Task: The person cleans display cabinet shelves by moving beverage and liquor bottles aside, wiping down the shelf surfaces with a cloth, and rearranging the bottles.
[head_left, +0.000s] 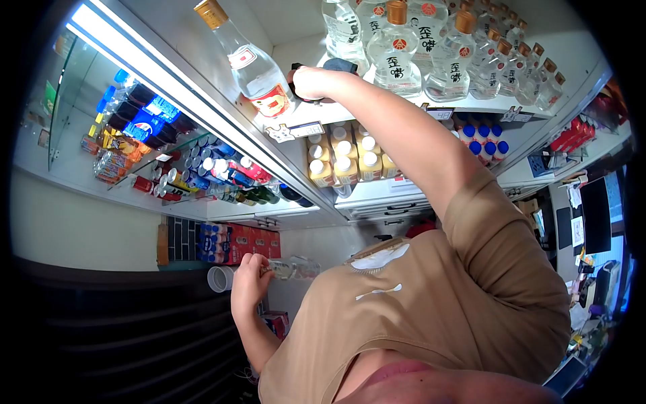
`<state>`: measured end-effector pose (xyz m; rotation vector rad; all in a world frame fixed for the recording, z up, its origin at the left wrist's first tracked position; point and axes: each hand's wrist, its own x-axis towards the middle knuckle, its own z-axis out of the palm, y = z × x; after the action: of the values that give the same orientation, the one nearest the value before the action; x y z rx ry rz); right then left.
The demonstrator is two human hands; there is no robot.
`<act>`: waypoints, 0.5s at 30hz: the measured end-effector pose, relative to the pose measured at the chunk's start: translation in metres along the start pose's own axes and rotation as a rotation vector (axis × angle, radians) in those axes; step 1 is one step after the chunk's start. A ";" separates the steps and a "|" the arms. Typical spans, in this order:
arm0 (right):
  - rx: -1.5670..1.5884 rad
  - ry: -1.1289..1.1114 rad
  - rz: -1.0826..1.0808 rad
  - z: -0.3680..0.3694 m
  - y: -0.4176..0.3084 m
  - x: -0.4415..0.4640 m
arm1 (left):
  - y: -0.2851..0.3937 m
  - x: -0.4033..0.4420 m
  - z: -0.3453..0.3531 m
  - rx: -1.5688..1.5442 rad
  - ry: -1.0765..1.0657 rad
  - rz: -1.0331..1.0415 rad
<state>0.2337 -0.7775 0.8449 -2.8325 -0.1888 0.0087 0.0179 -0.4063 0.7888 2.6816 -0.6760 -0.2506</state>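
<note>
My left hand point(249, 277) is closed around the neck of a clear glass bottle point(296, 268), which is held low beside my body. My right arm reaches across to the upper shelf, where my right hand point(313, 83) is closed, its fingers partly hidden. Against that hand lies a dark cloth-like thing point(341, 65), whose kind I cannot make out. Right beside the hand stands a clear bottle with a gold cap and red label point(259, 75). On the hand's other side are several clear gourd-shaped bottles with gold caps point(397, 57).
Price tags point(303, 130) line the shelf edge. Below stand white-capped yellowish bottles point(344, 161) and blue-capped bottles point(486, 140). A glass-shelved section holds drink bottles point(151, 124) and cans point(176, 180). A white round container point(220, 279) and red cartons point(254, 242) are lower down.
</note>
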 end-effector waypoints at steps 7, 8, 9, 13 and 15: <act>-0.003 0.002 0.016 -0.003 -0.003 -0.034 | 0.002 0.003 -0.004 0.016 0.008 0.017; 0.009 -0.080 0.006 -0.008 -0.005 -0.042 | 0.002 0.003 -0.005 0.021 0.011 0.024; 0.032 -0.139 -0.026 -0.013 -0.008 -0.055 | 0.005 0.004 -0.007 0.023 0.008 0.025; 0.189 -0.094 -0.109 0.000 -0.014 -0.112 | 0.010 0.007 -0.016 0.018 -0.006 0.030; 0.405 -0.270 -0.008 0.004 -0.029 -0.151 | 0.013 0.011 -0.019 0.015 -0.005 0.047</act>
<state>0.0798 -0.7689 0.8474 -2.4168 -0.2277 0.3846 0.0270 -0.4169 0.8102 2.6769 -0.7445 -0.2414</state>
